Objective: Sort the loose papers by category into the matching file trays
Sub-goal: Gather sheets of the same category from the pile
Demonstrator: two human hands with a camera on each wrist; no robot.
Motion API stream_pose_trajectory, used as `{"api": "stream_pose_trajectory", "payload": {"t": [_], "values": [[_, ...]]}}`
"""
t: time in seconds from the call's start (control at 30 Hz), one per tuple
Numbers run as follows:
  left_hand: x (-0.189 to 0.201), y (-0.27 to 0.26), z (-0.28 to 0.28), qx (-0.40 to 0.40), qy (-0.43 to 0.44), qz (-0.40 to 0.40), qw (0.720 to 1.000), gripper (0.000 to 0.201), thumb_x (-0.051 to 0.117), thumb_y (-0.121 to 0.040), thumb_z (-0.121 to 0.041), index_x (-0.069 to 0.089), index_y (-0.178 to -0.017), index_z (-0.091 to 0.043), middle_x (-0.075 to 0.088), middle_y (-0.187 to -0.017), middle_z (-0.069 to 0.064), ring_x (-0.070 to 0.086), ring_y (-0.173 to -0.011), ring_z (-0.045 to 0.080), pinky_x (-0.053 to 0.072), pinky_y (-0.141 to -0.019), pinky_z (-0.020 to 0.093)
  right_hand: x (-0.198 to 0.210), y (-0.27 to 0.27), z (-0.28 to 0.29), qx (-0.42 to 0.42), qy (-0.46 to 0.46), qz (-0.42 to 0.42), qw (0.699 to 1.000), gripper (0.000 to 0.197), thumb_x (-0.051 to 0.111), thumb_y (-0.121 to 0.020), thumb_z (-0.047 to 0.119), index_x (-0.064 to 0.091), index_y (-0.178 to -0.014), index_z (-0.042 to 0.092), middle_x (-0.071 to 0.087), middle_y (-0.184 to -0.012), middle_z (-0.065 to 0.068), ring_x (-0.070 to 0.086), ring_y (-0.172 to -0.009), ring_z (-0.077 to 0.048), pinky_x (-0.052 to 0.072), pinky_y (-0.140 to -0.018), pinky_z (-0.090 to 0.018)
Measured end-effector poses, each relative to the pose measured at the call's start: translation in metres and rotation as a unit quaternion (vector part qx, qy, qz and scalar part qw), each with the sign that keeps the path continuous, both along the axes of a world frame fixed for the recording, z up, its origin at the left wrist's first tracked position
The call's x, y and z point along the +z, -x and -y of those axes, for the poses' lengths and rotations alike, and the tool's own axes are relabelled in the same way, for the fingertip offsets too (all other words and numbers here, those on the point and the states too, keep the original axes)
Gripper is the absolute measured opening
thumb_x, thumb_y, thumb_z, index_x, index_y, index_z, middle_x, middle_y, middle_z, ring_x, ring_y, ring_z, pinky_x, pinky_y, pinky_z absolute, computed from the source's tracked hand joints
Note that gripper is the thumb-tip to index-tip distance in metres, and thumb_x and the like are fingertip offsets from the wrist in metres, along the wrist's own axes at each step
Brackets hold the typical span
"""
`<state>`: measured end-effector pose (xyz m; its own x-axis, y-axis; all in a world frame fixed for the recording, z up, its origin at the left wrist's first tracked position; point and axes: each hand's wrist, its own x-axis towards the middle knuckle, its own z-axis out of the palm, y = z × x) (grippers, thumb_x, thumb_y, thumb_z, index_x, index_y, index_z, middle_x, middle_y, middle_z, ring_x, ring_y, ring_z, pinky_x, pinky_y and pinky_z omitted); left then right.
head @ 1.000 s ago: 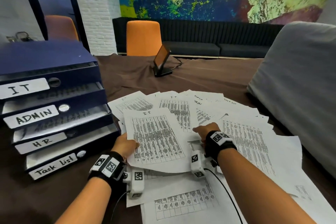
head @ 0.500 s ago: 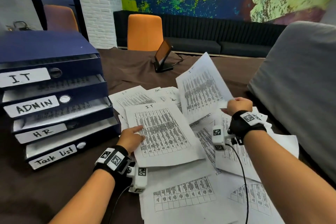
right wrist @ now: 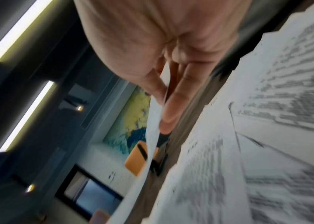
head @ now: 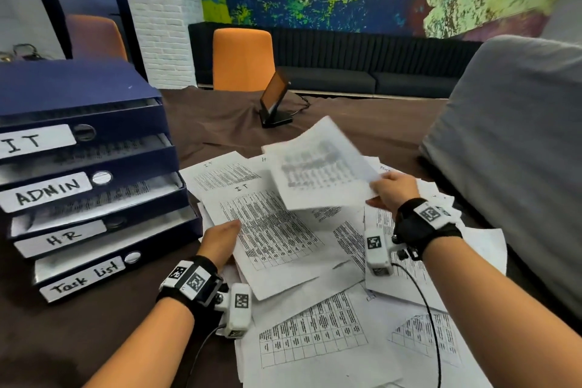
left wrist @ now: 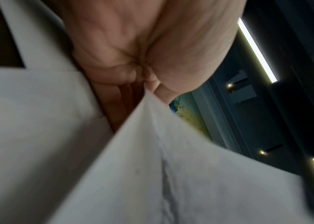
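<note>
Stacked file trays labelled IT, ADMIN, HR and Task list each contain printed sheets. The loose papers lie spread on the table beside the trays. The right hand pinches a raised sheet, heading blurred. The left hand grips the IT sheet edge, apparently thumb above.

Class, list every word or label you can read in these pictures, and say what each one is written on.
"IT": label on the top tray
"ADMIN": label on the second tray
"HR": label on the third tray
"Task list": label on the bottom tray
"IT": heading of the sheet gripped by the left hand
Table print and the lifted sheet in the right hand: too blurred to read.
</note>
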<state>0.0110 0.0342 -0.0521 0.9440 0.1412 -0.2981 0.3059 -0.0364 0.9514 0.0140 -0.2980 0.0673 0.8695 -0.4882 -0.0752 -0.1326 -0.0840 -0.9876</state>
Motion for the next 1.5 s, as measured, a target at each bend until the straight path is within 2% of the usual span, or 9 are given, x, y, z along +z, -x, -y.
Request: {"api": "stream_pose_trajectory", "payload": {"t": [0.17,0.4,0.47,0.67,0.9,1.1,1.23,1.37,1.5], "values": [[0.015,0.009,0.008,0.024,0.065,-0.034,0.997,0.056,0.07,-0.073,-0.067,0.073,-0.104,-0.02,0.073,-0.112,0.007,0.067,-0.107,0.031,0.051,-0.098,0.054,-0.029,0.019,-0.025,0.158,0.076,-0.107,0.979,0.009,0.061,-0.092,0.002,0.066,-0.086,0.007,0.067,-0.083,-0.016,0.067,-0.067,-0.027,0.06,-0.06,-0.035],[0.038,0.027,0.021,0.033,0.093,-0.015,0.995,0.013,0.062,-0.096,-0.022,0.068,-0.103,-0.014,0.072,-0.107,0.014,0.067,-0.101,0.035,0.054,-0.094,0.052,-0.041,0.027,-0.033,0.212,0.128,-0.14,0.959,0.009,0.065,-0.093,0.012,0.068,-0.085,0.013,0.07,-0.081,-0.009,0.067,-0.067,-0.019,0.056,-0.056,-0.028],[0.029,0.021,0.016,0.018,0.053,0.023,0.998,0.036,0.062,-0.083,-0.004,0.067,-0.115,-0.02,0.07,-0.119,0.014,0.067,-0.106,0.033,0.052,-0.099,0.054,-0.041,0.028,-0.03,0.238,0.138,-0.157,0.948,0.006,0.066,-0.092,0.011,0.068,-0.086,0.012,0.069,-0.079,-0.009,0.065,-0.059,-0.016,0.057,-0.056,-0.028],[-0.002,-0.004,-0.004,0.01,-0.036,0.116,0.993,0.098,0.055,-0.078,-0.014,0.003,-0.15,-0.056,0.028,-0.161,-0.006,0.042,-0.139,0.02,0.041,-0.112,0.046,-0.042,0.023,-0.02,0.2,0.171,-0.138,0.955,0.017,0.069,-0.092,0.024,0.068,-0.086,0.009,0.068,-0.082,-0.009,0.067,-0.06,-0.02,0.055,-0.051,-0.026],[0.046,0.023,0.006,0.044,-0.069,0.115,0.99,0.098,0.044,-0.095,0.005,-0.011,-0.152,-0.052,0.051,-0.118,-0.01,0.057,-0.099,0.021,0.05,-0.096,0.042,-0.051,0.018,-0.012,0.182,0.19,-0.165,0.951,0.02,0.069,-0.091,0.029,0.068,-0.086,0.01,0.07,-0.085,-0.007,0.065,-0.071,-0.021,0.052,-0.059,-0.027],[0.063,0.009,-0.009,0.061,-0.038,0.145,0.987,0.051,0.047,-0.098,0.006,0.066,-0.126,-0.032,0.058,-0.138,0.0,0.064,-0.102,0.012,0.051,-0.096,0.03,-0.047,0.016,-0.017,0.188,0.167,-0.137,0.958,0.023,0.066,-0.094,0.031,0.068,-0.091,0.009,0.07,-0.089,-0.009,0.065,-0.072,-0.02,0.053,-0.06,-0.029],[0.059,0.018,-0.013,-0.045,-0.158,0.013,0.986,0.044,0.047,-0.094,0.008,0.062,-0.133,-0.007,0.058,-0.137,0.008,0.061,-0.115,0.024,0.049,-0.099,0.032,-0.041,0.011,-0.025,0.188,0.181,-0.125,0.957,0.026,0.066,-0.094,0.033,0.068,-0.094,0.007,0.072,-0.092,-0.011,0.066,-0.073,-0.02,0.053,-0.062,-0.031],[0.054,0.028,-0.01,-0.059,-0.175,-0.045,0.982,0.037,0.066,-0.089,0.004,0.066,-0.125,-0.002,0.068,-0.097,0.004,0.062,-0.082,0.016,0.052,-0.073,0.021,-0.036,-0.002,-0.037,0.197,0.223,-0.135,0.945,0.027,0.066,-0.093,0.032,0.069,-0.093,0.005,0.072,-0.097,-0.015,0.069,-0.082,-0.027,0.057,-0.067,-0.034],[0.057,0.035,-0.015,-0.092,-0.189,-0.06,0.976,0.047,0.07,-0.088,-0.002,0.062,-0.134,-0.008,0.061,-0.134,0.01,0.058,-0.118,0.023,0.039,-0.092,0.021,-0.032,-0.023,-0.062,0.216,0.263,-0.14,0.93,0.03,0.065,-0.093,0.03,0.069,-0.097,0.001,0.07,-0.089,-0.013,0.069,-0.085,-0.03,0.058,-0.068,-0.036]]}}
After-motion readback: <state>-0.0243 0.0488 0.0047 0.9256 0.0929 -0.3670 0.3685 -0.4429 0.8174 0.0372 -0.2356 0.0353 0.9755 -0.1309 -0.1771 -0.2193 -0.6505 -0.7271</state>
